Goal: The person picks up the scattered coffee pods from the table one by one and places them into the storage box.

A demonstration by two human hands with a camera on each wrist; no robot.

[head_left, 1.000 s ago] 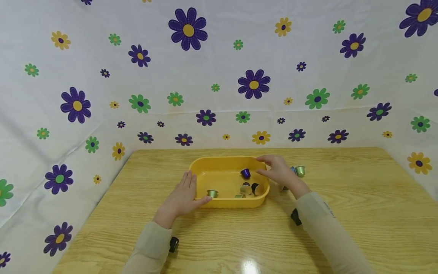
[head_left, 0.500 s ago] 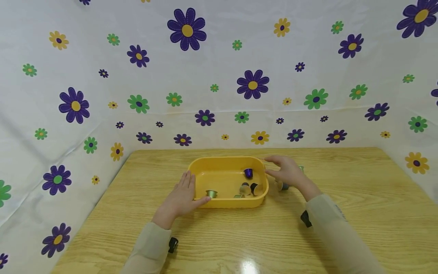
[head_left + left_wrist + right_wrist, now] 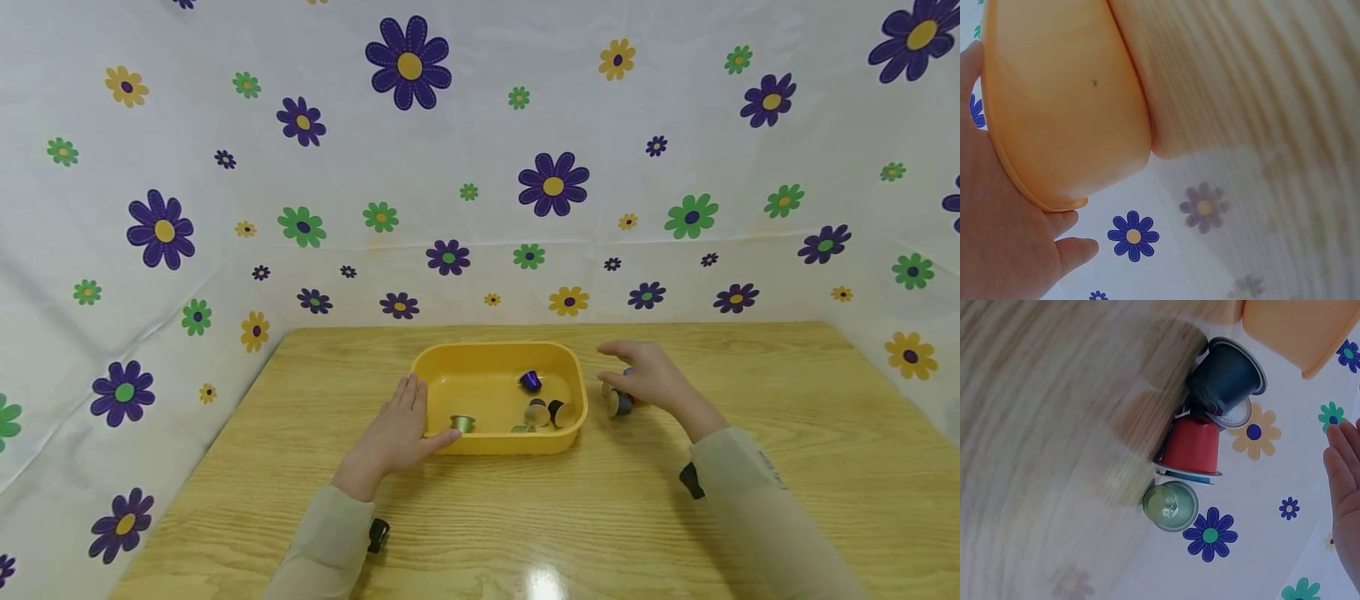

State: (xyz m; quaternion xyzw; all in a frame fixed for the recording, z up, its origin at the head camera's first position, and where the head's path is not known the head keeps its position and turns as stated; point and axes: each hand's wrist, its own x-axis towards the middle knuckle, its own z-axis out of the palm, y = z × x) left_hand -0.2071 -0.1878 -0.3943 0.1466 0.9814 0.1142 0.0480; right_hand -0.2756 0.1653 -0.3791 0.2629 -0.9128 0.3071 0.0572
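The left hand (image 3: 396, 433), fingers straight, presses the tub (image 3: 498, 442) wall. The right hand (image 3: 651, 379) hovers over the capsules (image 3: 1200, 450), grip wide, partly hiding them; bare surface (image 3: 787, 392) lies beyond.

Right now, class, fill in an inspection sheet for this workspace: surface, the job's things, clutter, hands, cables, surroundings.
Surface: wooden table, light grain, with a glare spot near the front edge.
Job's things: yellow tray holding several coffee capsules, among them a purple capsule and a green capsule. Beside the tray, on the table, lie a dark capsule, a red capsule and a pale green capsule.
Clutter: nothing seen.
Hands: left hand rests flat against the tray's left end; right hand hovers open over the loose capsules.
Cables: nothing seen; black wrist mounts only.
Surroundings: white flowered cloth behind and at both sides.
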